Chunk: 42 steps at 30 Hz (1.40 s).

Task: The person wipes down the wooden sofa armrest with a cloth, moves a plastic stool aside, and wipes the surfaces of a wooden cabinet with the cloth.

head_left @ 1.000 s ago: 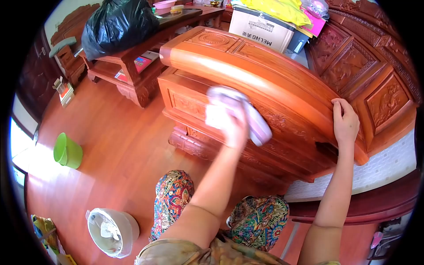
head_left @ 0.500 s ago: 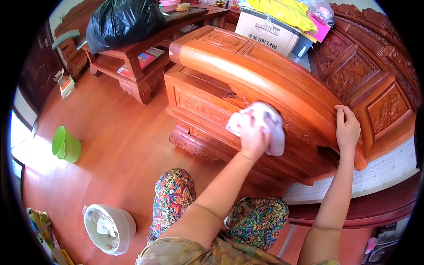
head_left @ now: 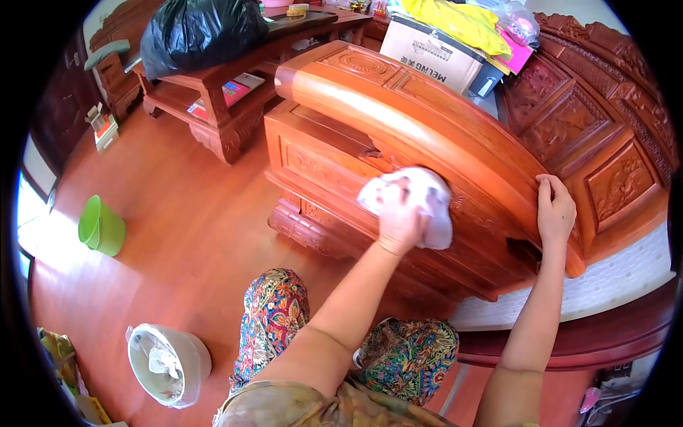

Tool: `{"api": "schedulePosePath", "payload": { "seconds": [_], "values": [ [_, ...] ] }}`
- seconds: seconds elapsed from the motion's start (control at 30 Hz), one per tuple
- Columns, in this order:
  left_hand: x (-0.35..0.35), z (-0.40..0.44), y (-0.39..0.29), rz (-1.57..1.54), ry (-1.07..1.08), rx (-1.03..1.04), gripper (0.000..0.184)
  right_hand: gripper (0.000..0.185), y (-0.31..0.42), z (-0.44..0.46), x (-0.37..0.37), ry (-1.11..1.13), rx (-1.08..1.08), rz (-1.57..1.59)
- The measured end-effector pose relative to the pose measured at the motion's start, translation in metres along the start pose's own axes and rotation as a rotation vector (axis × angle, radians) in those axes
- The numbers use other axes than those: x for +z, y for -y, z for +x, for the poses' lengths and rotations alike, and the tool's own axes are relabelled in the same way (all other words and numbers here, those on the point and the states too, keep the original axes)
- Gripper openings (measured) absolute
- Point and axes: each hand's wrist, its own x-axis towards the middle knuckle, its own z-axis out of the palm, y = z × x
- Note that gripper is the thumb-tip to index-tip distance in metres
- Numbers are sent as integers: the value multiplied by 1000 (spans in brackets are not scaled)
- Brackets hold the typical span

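Observation:
My left hand [head_left: 403, 222] is closed on a white and purple cloth [head_left: 435, 206], which lies against the carved side panel of a reddish wooden armrest [head_left: 398, 96]. The hand is slightly blurred. My right hand [head_left: 556, 210] rests on the right end of the armrest, its fingertips bent over the edge and its thumb hidden or hard to make out. Carved side panelling [head_left: 313, 162] shows left of the cloth.
A white bin [head_left: 196, 366] stands on the floor at the lower left, a green bucket [head_left: 103, 226] beyond it. A black bag [head_left: 203, 35] sits on a low table [head_left: 213, 103]. A carton [head_left: 429, 53] is behind the armrest.
Over the last second, my left hand and the cloth have moved right and down along the side panel. My right hand stays at the armrest's end.

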Motion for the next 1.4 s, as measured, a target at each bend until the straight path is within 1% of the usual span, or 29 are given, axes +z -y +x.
{"api": "schedulePosePath", "payload": {
  "seconds": [0.03, 0.07, 0.1, 0.13, 0.17, 0.23, 0.3, 0.37, 0.43, 0.5, 0.53, 0.57, 0.6, 0.63, 0.67, 0.7, 0.77, 0.8, 0.83, 0.9, 0.97, 1.03, 1.07, 1.1, 1.17, 1.23, 1.3, 1.37, 1.4],
  "values": [
    [3, 5, 12, -106, -15, -277, 30, 26, -1, 1, -1, 10, 12, 15],
    [1, 22, 24, -514, -279, -469, 30, 26, 1, 1, -2, 10, 14, 6],
    [-17, 33, 33, -257, -328, -411, 33, 25, 4, 1, -1, 2, 28, -13],
    [-21, 40, 41, 26, -434, -423, 35, 25, 7, 1, 0, -3, 44, -30],
    [-20, 44, 40, 15, -427, -467, 39, 25, 9, -1, 1, 6, 50, -34],
    [-19, 36, 31, 81, -367, -469, 41, 25, 11, 0, 0, -13, 56, -71],
    [9, 5, 21, -136, -333, -376, 47, 25, 11, 0, -1, -16, 62, -67],
    [11, -11, -16, 78, -106, -149, 49, 25, 10, -1, 0, -9, 60, -70],
    [-1, -17, -38, -114, 108, 111, 32, 26, 5, -1, 1, -35, 6, -28],
    [-1, -10, -30, -54, 78, 89, 26, 26, 5, 0, -1, -28, 11, -28],
    [4, -10, -17, -6, 74, 74, 28, 26, 5, 0, -1, -21, 23, -24],
    [1, -5, -7, 43, -29, 65, 33, 26, 4, 0, -2, -20, 26, -30],
    [-2, 1, 5, 72, 15, -94, 31, 26, 5, 0, -1, -21, 32, -32],
    [-18, 26, 11, -295, -99, -254, 27, 27, 6, 0, -1, -22, 38, -34],
    [-21, 30, 18, -196, -295, -332, 28, 27, 7, 0, 0, -18, 41, -37],
    [-22, 37, 28, -41, -374, -388, 33, 27, 10, 0, -1, -17, 42, -62],
    [-23, 39, 21, 19, -326, -391, 36, 27, 11, -1, -1, -19, 45, -81],
    [-25, 37, 12, -10, -293, -325, 39, 26, 10, -1, 0, -23, 47, -79],
    [-11, 26, 18, -51, -337, -164, 40, 26, 9, -1, 1, -26, 49, -77],
    [5, 2, 5, -69, -135, -88, 37, 26, 7, 0, 2, -31, 33, -79],
    [-6, 1, -23, -81, 82, 128, 41, 26, 6, -1, 2, -33, 16, -85],
    [-6, 7, -33, -104, 76, 190, 39, 26, 7, -1, 1, -33, 32, -66],
    [-6, 10, -30, -119, 70, 212, 35, 26, 6, -2, 1, -32, 32, -66],
    [-7, 12, -24, -118, 70, 214, 35, 26, 4, -2, 1, -33, 23, -51],
    [-7, 18, -11, -17, -81, -20, 28, 26, 3, -1, 1, -35, 17, -41],
    [-16, 33, 3, -145, -227, -94, 33, 27, 6, -2, 1, -43, 5, -29],
    [-26, 41, 6, -112, -228, -128, 30, 27, 7, -2, 2, -42, 10, -44],
    [-15, 39, 5, -108, -261, -108, 32, 27, 8, -1, 2, -56, 23, -55],
    [-5, 36, -4, -396, -318, -308, 30, 27, 10, -1, 2, -50, 32, -70]
  ]
}}
